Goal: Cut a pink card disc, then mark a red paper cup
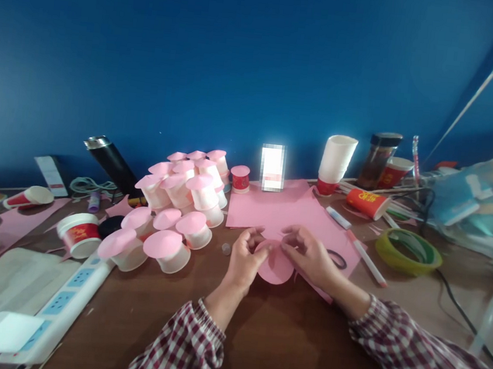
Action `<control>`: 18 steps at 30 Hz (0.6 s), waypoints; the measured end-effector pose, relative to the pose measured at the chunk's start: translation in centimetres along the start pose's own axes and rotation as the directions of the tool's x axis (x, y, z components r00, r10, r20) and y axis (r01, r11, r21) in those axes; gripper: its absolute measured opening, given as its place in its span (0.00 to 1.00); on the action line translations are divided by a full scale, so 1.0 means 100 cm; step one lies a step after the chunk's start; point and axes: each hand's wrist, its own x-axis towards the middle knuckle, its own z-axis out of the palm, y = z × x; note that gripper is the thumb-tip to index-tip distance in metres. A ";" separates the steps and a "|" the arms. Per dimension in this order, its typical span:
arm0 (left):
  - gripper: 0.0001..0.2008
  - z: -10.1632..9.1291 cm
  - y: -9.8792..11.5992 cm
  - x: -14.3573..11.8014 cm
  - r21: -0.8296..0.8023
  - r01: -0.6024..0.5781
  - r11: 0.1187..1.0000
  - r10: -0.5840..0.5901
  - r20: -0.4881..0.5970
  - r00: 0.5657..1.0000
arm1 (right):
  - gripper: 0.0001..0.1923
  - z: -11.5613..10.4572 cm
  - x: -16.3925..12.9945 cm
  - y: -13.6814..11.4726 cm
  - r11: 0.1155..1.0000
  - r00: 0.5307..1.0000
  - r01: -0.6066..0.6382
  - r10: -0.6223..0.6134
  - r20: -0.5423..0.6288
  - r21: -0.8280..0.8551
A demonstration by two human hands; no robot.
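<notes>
A: What appears complete, left of the fingers of the left hand (244,257)?
B: Short white paper cups (203,201) bearing shallow pink paper cones (168,244).
A: Between the fingers?
B: One round pink paper disc (276,268), pinched there and by the right hand (305,254); not yet on a cup.
A: Remaining?
B: Apparently, beyond the right fingertips, the coneless stack of white paper cups (335,161).
</notes>
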 end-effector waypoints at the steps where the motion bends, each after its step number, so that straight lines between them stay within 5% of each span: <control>1: 0.22 0.001 0.001 0.000 0.012 -0.004 1.000 0.004 0.001 1.000 | 0.14 0.000 0.000 0.000 1.000 1.000 0.008 -0.008 -0.003 -0.004; 12: 0.18 0.003 0.009 -0.003 0.273 -0.181 0.945 0.179 0.031 0.983 | 0.13 0.002 -0.004 -0.009 0.992 0.996 0.081 -0.078 0.033 -0.101; 18: 0.21 0.003 0.009 -0.005 0.304 -0.180 0.936 0.177 0.035 0.984 | 0.14 0.002 -0.003 -0.005 0.997 0.998 0.057 -0.054 0.036 -0.061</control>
